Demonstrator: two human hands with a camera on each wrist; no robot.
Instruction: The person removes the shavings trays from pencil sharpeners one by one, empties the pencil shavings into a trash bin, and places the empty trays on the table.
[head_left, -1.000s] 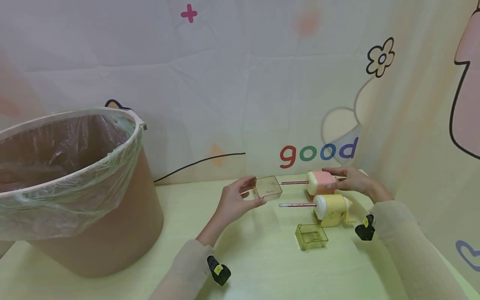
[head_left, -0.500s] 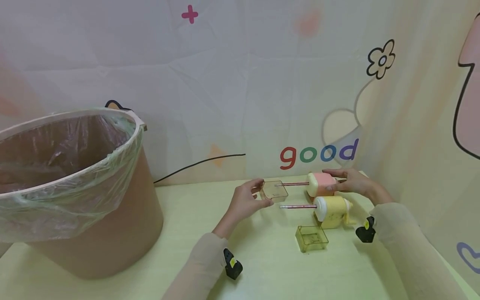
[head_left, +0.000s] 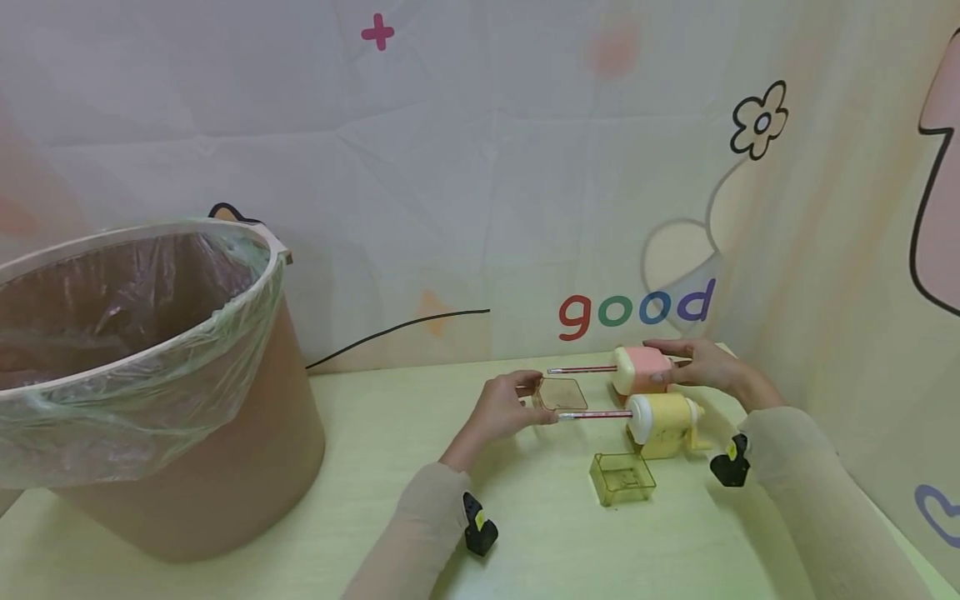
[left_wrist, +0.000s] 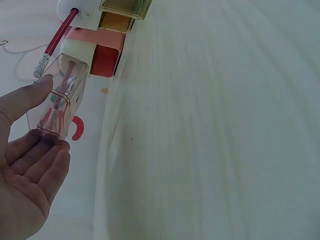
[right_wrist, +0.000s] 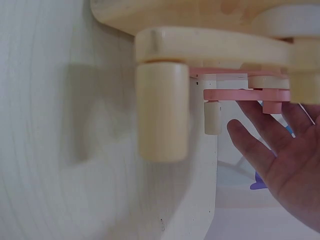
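Observation:
My left hand (head_left: 498, 410) pinches a clear, pinkish-amber shavings tray (head_left: 568, 393) between thumb and fingers, held left of the sharpeners. The left wrist view shows this tray (left_wrist: 67, 85) in line with the pink sharpener's opening. At the back right, my right hand (head_left: 705, 365) grips the pink pencil sharpener (head_left: 643, 369), thumb at its near side. A red pencil (head_left: 585, 369) sticks out of its front. In the right wrist view, fingers lie beside the pink crank (right_wrist: 235, 95). Nearer stands a yellow pencil sharpener (head_left: 667, 423) with another red pencil (head_left: 603, 414).
A yellowish clear shavings tray (head_left: 622, 479) lies on the table in front of the yellow sharpener. The large brown bin (head_left: 202, 492) with a plastic liner stands at the left. A printed curtain (head_left: 420, 208) hangs behind the table (head_left: 555, 542).
My left hand has moved right and slightly toward me with the tray, from the pink sharpener's pencil end to between the two pencils. My right hand stays on the pink sharpener.

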